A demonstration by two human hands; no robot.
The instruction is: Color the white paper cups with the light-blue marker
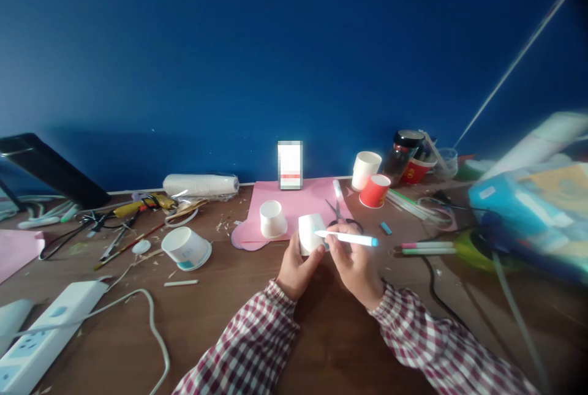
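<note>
Marker (pixel 353 239) pinched in right hand (pixel 357 267), fingers nearly closed, above tabletop (pixel 234 297); long axis crosswise, tip left at white cup (pixel 309 234), blue end right. Left hand (pixel 296 269) half-curled round cup. Scissors (pixel 339 216) just beyond, partly on pink paper (pixel 316 195)

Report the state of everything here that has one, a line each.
Left hand: closed on the held cup.
Right hand: gripping the marker.
Marker: uncapped, tip at the held cup.
Scissors: blades open.
White cup on pink paper: upside down.
Red cup: upside down.
Cup stack: wrapped, lying down.
Dark-lidded jar: closed.
Blurred screen: upright, lit.
</note>
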